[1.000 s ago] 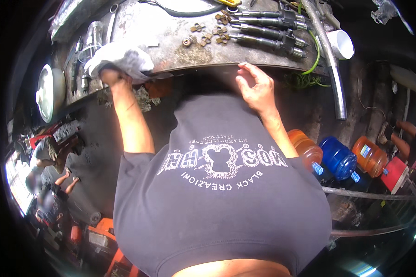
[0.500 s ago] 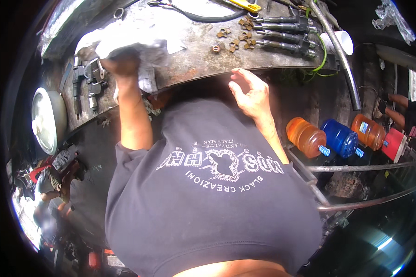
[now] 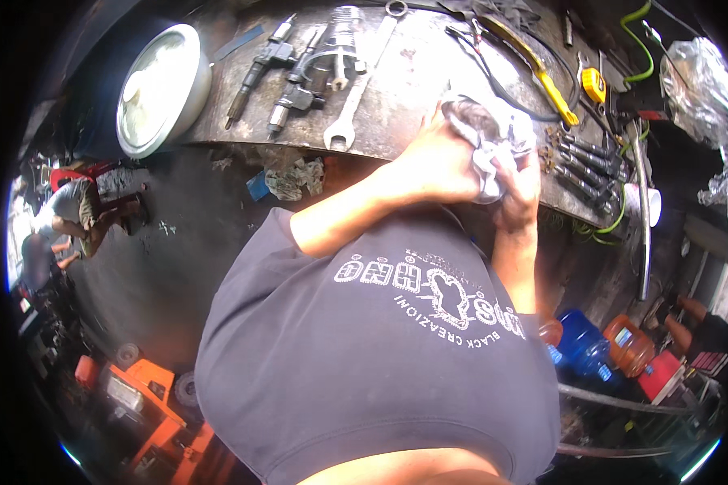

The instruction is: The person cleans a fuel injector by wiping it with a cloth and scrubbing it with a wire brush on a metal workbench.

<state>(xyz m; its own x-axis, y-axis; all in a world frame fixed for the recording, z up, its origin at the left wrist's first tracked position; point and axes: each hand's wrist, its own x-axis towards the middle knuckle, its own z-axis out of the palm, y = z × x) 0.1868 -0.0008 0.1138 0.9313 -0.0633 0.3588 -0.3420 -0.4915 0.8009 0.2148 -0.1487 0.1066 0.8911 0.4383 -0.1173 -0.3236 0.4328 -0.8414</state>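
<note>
While the left hand (image 3: pixel 445 164) grips a rag (image 3: pixel 516 127), the right hand (image 3: pixel 518 191) clutches it too, a wrench (image 3: pixel 368 73) lying leftward

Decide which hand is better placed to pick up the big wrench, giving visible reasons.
Probably the left hand: it is nearer the big wrench, which lies to its left on the bench. The right hand is farther, across the white cloth. Both hold the cloth, so the left might first release it.

I hold one white cloth (image 3: pixel 503 128), crumpled and bunched into uneven folds, by the tabletop's (image 3: pixel 388 113) front edge. Dark area noted on its upper part; stain or shadow, I cannot tell. Lower end droops.
</note>
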